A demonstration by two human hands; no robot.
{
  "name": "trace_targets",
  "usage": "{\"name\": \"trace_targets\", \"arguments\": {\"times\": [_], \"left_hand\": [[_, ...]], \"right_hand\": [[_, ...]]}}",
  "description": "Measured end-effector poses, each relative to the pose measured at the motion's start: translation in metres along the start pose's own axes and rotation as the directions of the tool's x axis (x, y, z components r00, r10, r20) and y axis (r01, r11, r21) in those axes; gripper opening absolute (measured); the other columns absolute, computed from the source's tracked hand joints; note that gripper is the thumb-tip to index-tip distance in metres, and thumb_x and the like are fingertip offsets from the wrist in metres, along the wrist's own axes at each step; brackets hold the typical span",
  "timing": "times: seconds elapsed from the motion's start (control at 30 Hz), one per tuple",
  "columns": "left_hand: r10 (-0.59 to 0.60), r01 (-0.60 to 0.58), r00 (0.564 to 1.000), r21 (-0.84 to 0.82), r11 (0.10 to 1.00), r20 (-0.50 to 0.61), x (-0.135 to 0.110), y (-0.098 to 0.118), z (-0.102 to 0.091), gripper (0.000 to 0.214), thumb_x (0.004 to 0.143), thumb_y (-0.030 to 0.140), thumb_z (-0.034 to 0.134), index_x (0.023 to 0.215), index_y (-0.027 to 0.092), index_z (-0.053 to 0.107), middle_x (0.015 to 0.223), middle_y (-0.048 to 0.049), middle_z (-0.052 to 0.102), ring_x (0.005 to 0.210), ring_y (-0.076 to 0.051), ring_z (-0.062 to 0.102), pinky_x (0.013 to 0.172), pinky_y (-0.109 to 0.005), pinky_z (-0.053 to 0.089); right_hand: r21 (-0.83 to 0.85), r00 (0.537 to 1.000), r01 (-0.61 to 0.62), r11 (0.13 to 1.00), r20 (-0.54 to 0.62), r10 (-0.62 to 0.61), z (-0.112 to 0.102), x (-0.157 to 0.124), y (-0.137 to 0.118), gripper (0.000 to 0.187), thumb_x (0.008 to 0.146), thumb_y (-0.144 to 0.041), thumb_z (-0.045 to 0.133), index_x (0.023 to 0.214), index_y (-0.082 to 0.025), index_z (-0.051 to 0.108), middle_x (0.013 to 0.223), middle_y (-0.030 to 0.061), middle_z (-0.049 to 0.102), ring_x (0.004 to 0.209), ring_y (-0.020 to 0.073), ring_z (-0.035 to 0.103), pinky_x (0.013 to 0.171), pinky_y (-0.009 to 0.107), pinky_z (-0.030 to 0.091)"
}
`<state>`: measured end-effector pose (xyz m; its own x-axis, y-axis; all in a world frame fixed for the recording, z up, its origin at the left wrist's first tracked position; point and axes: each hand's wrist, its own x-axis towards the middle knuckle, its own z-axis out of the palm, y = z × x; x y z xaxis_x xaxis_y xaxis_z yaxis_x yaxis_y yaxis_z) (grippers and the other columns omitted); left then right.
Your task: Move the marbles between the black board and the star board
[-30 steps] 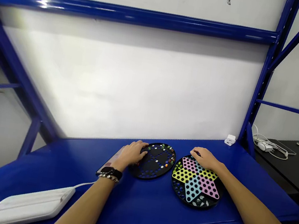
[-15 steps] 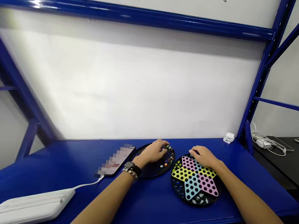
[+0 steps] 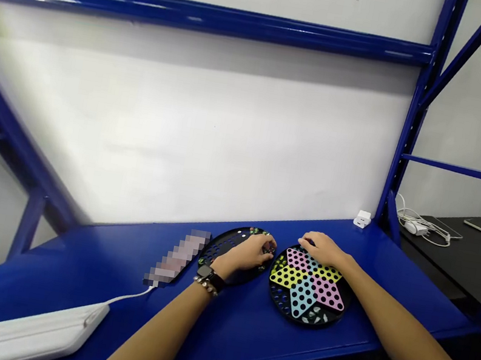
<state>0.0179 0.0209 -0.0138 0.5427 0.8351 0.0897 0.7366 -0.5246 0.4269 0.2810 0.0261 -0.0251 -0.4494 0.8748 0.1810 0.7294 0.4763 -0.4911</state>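
Note:
Two round black game boards lie side by side on a blue shelf (image 3: pixel 242 334). The left board (image 3: pixel 224 245) is plain black with holes and a few coloured marbles. The right board (image 3: pixel 308 286) carries a yellow, pink and light-blue star. My left hand (image 3: pixel 249 254) rests on the right side of the left board, fingers curled over the marbles at its edge. My right hand (image 3: pixel 319 248) lies on the far rim of the star board with its fingers bent down.
A phone (image 3: pixel 176 258) lies left of the boards, cabled to a white power bank (image 3: pixel 30 335) at the front left. A small white charger (image 3: pixel 362 219) sits by the blue upright. Cables (image 3: pixel 420 225) lie on a black table to the right.
My left hand has slid from the left edge of the plain board across to its right side. The right hand has stayed on the star board's far rim. The view has shifted a little.

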Motion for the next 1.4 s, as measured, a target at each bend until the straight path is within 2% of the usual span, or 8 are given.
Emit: {"name": "trace_targets", "arguments": {"times": [0.13,0.37,0.53,0.77,0.97,1.13,1.27,1.4], "left_hand": [[-0.004,0.005,1.000,-0.039,0.999,0.029,-0.001,-0.004,-0.004,0.024,0.080,0.030,0.060,0.102,0.021,0.065,0.097,-0.0049,0.071,0.083,-0.021,0.067,0.077,-0.031,0.052],[0.022,-0.024,1.000,0.128,0.991,0.017,0.001,-0.004,0.008,0.023,0.090,0.023,0.047,0.108,0.018,0.061,0.110,-0.0109,0.066,0.103,-0.025,0.062,0.093,-0.036,0.047],[0.007,-0.010,1.000,0.186,0.983,0.017,0.001,0.000,0.013,0.022,0.092,0.022,0.043,0.105,0.018,0.060,0.109,-0.0116,0.065,0.101,-0.024,0.062,0.093,-0.036,0.047],[0.006,-0.003,1.000,0.096,0.995,-0.029,0.000,-0.002,0.001,0.021,0.088,0.027,0.051,0.098,0.020,0.068,0.099,-0.0071,0.072,0.089,-0.023,0.066,0.085,-0.033,0.049],[-0.025,0.024,1.000,-0.139,0.990,-0.004,-0.005,-0.008,-0.003,0.036,0.089,0.047,0.051,0.105,0.023,0.073,0.112,-0.0051,0.073,0.096,-0.024,0.066,0.086,-0.031,0.051],[-0.036,0.054,0.995,-0.201,0.978,0.089,-0.008,-0.010,-0.008,0.054,0.095,0.057,0.034,0.111,0.022,0.072,0.102,-0.0050,0.074,0.087,-0.021,0.066,0.077,-0.029,0.053],[0.010,0.008,0.992,-0.151,0.989,0.124,-0.010,-0.008,-0.014,0.043,0.088,0.052,0.052,0.112,0.023,0.071,0.106,-0.0056,0.074,0.091,-0.022,0.066,0.079,-0.029,0.051],[0.008,0.001,0.988,-0.053,0.999,0.156,-0.011,-0.004,-0.014,0.030,0.081,0.042,0.061,0.098,0.022,0.074,0.088,-0.0037,0.074,0.082,-0.021,0.066,0.073,-0.028,0.049]], "right_hand": [[-0.004,1.000,-0.010,1.000,0.004,0.010,-0.002,-0.001,-0.003,0.047,0.100,-0.053,0.035,0.100,-0.021,0.069,0.109,0.0103,0.071,0.097,0.0265,0.063,0.085,0.038,0.045],[0.000,1.000,-0.009,1.000,0.006,0.009,-0.002,-0.001,-0.004,0.047,0.100,-0.053,0.035,0.099,-0.022,0.070,0.106,0.0096,0.071,0.094,0.0254,0.064,0.081,0.036,0.045],[0.001,1.000,0.003,1.000,-0.006,-0.003,0.001,0.000,-0.001,0.047,0.100,-0.054,0.035,0.099,-0.022,0.069,0.106,0.0096,0.071,0.095,0.0253,0.064,0.083,0.036,0.044],[-0.009,1.000,-0.003,1.000,-0.003,0.003,-0.002,-0.001,-0.004,0.045,0.100,-0.052,0.036,0.101,-0.022,0.070,0.108,0.0099,0.071,0.098,0.0264,0.063,0.084,0.036,0.045],[0.021,1.000,-0.005,1.000,-0.010,0.006,0.000,-0.001,-0.001,0.045,0.099,-0.053,0.038,0.096,-0.022,0.070,0.102,0.0093,0.072,0.091,0.0256,0.064,0.080,0.036,0.046],[0.006,1.000,0.000,1.000,-0.008,0.000,0.001,0.000,-0.002,0.045,0.098,-0.053,0.038,0.096,-0.022,0.071,0.105,0.0099,0.071,0.093,0.0265,0.064,0.080,0.036,0.046],[-0.013,1.000,0.002,1.000,-0.005,-0.003,-0.001,-0.001,-0.007,0.045,0.099,-0.051,0.037,0.095,-0.022,0.070,0.104,0.0096,0.071,0.091,0.0258,0.064,0.078,0.036,0.046],[-0.025,1.000,0.006,1.000,-0.014,-0.007,0.000,-0.001,-0.007,0.044,0.100,-0.050,0.037,0.096,-0.021,0.070,0.106,0.0100,0.071,0.094,0.0261,0.064,0.081,0.036,0.045]]}}
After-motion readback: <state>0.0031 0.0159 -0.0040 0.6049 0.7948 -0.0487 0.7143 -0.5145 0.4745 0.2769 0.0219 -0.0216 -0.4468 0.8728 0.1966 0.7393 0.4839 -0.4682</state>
